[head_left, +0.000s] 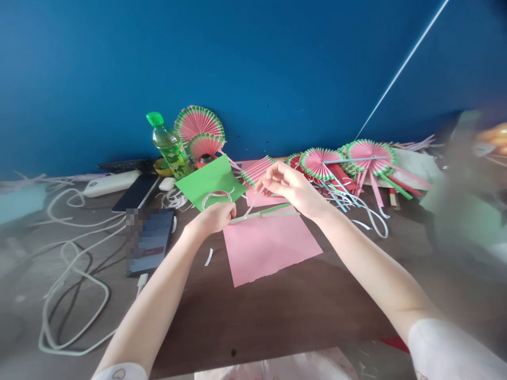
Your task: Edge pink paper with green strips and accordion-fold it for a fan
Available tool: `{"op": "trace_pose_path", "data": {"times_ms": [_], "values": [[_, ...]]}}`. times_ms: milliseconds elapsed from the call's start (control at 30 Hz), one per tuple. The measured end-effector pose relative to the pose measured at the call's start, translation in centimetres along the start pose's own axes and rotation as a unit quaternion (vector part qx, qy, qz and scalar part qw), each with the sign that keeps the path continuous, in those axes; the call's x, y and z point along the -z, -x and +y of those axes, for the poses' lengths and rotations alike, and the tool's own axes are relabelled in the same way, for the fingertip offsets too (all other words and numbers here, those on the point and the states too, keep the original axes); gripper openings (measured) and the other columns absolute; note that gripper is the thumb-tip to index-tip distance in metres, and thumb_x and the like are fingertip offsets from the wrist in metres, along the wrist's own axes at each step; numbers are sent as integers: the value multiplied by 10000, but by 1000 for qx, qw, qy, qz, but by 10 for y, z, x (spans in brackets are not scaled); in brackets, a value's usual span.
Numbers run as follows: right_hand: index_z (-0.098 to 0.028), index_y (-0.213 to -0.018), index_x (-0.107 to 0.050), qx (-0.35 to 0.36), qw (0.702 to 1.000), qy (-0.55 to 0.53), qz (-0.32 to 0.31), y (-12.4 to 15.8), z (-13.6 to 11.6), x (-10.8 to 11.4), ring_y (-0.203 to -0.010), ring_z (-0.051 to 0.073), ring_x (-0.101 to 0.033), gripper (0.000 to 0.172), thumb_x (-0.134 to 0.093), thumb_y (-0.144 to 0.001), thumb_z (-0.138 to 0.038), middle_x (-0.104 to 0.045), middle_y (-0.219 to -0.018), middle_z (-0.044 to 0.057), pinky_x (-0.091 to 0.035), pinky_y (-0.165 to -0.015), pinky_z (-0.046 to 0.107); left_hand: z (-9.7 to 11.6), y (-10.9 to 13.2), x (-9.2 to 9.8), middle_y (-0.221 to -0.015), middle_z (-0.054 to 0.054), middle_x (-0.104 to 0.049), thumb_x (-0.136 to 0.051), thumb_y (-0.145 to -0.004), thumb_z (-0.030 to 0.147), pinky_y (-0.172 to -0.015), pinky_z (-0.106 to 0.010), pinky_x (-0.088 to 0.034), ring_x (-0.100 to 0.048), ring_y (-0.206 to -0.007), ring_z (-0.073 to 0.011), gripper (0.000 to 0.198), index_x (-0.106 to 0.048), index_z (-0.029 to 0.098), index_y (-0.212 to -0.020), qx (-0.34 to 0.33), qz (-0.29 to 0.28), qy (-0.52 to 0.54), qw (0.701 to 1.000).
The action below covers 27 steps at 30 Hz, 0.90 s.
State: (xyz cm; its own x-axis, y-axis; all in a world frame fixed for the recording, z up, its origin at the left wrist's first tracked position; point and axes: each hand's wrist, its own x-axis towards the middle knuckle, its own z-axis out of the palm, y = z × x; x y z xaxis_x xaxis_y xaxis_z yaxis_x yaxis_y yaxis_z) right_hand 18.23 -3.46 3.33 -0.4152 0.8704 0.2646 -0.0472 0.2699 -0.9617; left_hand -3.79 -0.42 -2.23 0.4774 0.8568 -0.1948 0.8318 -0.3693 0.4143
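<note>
A pink sheet of paper [273, 245] lies on the brown table, with a green strip [277, 209] along its far edge. My left hand [216, 217] is closed at the sheet's far left corner, its fingertips pressed on the edge. Above the sheet, my right hand [285, 184] pinches a thin whitish strip [255, 202] that slants down to the paper's far edge. A roll of tape [216, 195] rests on a green sheet [206, 179] just beyond my left hand. Behind my right hand is pleated pink paper [255, 170].
A green-capped bottle [170, 145] stands at the back left beside paper fans [199, 125]. More fans [370, 158] lie at the back right. A phone [152, 243] and white cables [105, 295] are on the left. Something blurred fills the right edge.
</note>
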Motion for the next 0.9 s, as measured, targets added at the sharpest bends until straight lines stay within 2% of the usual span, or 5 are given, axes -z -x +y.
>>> {"op": "trace_pose_path", "data": {"times_ms": [133,233,433,667,900], "values": [[-205,-795,-429,0,1000,-13,14,-1,1,3,-820,139,-582,219,-590,-804,-353,-598,-827,11,-457,-716,311,1,0,6,-643,8,-576,-513,-667,170,-572,-250,-359,-529,-621,-144,36,-548,177,-672,-7,3,14,1000],[-203,-790,-430,5,998,-52,25,-2,2,5,-781,130,-585,233,-622,-780,-333,-582,-850,4,-474,-686,310,6,0,11,-636,8,-582,-541,-707,259,-570,-243,-399,-548,-613,-133,95,-539,171,-672,2,2,127,992],[-216,-789,-388,11,997,-78,27,-4,5,1,-733,130,-577,385,-745,-645,-241,-568,-756,-33,-499,-603,293,22,2,9,-794,-70,-683,-619,-719,348,-531,-221,-460,-661,-730,-178,229,-527,158,-807,52,-54,415,907],[-248,-848,-344,1,998,-67,2,-4,15,-6,-661,125,-580,424,-721,-657,-208,-546,-752,-54,-507,-574,313,39,2,3,-925,-101,-705,-670,-702,312,-604,-218,-507,-675,-807,-188,232,-616,136,-843,25,-40,535,843],[-264,-864,-305,8,999,-29,30,-4,19,-6,-667,141,-590,465,-719,-656,-218,-536,-784,-45,-523,-588,341,53,3,2,-895,-121,-716,-607,-768,174,-771,-273,-533,-685,-792,-180,115,-643,96,-844,61,-20,616,785]]}}
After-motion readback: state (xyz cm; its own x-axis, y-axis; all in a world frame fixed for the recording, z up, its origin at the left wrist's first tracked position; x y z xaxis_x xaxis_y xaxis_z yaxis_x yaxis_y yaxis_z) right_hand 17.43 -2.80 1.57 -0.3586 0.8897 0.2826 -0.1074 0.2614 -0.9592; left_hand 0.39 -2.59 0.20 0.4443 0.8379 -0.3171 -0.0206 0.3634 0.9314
